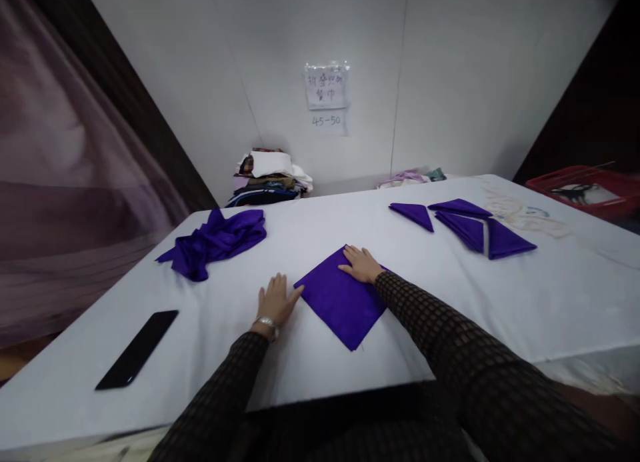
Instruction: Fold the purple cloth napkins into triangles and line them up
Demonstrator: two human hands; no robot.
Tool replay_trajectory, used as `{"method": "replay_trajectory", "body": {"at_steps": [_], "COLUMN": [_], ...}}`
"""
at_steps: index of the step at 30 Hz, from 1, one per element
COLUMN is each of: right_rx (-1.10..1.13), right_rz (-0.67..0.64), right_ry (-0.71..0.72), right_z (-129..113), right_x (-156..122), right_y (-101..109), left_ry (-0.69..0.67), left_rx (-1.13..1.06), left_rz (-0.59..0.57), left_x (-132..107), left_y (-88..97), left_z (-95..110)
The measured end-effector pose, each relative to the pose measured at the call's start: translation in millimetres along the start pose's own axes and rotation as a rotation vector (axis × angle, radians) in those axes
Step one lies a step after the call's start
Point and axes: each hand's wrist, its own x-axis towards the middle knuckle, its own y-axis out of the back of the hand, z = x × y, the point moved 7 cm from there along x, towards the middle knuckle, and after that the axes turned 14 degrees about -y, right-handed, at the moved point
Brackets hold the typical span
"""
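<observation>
A purple cloth napkin (343, 305), folded into a square, lies on the white table with one corner towards me. Across its far right part my right hand (363, 265) rests flat, fingers spread near the far corner. My left hand (277, 301) lies on the table at the napkin's left corner, its thumb touching that corner and its other fingers stretched out. Part of the napkin's right side is hidden by my right forearm. To the left is a crumpled heap of purple cloth (220, 239). Folded purple triangles (463, 229) lie at the back right, one held by a pale band.
A black phone-like slab (137, 350) lies at the left on the white tablecloth (225, 369). Folded clothes (270, 179) are stacked by the wall. Pale strips (530, 215) and a red basket (590, 182) are at the right. A handwritten sign (327, 92) hangs on the wall.
</observation>
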Motion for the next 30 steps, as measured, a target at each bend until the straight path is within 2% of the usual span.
{"method": "replay_trajectory", "body": {"at_steps": [2, 5, 8, 14, 17, 19, 22, 30], "right_rx": [-0.013, -0.027, -0.032, -0.045, -0.052, -0.049, -0.024, -0.019], "right_rz": [0.004, 0.02, 0.03, 0.011, 0.074, 0.079, 0.014, -0.006], "right_ry": [0.003, 0.012, 0.016, 0.011, 0.048, 0.114, 0.179, 0.058], "right_z": [1.2, 2.3, 3.1, -0.6, -13.1, -24.5, -31.4, 6.4], "right_x": [0.9, 1.2, 0.8, 1.4, 3.5, 5.5, 11.0, 29.7], "right_y": [-2.4, -4.8, -4.9, 1.6, 5.3, 1.5, -8.4, -2.0], "left_ry": [-0.073, -0.257, -0.292, -0.288, -0.293, -0.291, -0.284, -0.289], "left_rx": [-0.045, -0.08, -0.081, -0.052, -0.034, -0.029, -0.037, -0.053], "left_rz": [0.043, 0.046, 0.018, 0.025, 0.027, 0.022, 0.018, 0.005], "left_x": [10.6, 26.6, 35.4, 36.5, 36.1, 36.0, 35.9, 35.9], "left_y": [6.0, 0.2, -14.8, -25.5, -24.6, -24.5, -24.6, -24.7], "left_z": [27.1, 74.6, 93.8, 89.2, 89.5, 90.1, 90.0, 89.2]}}
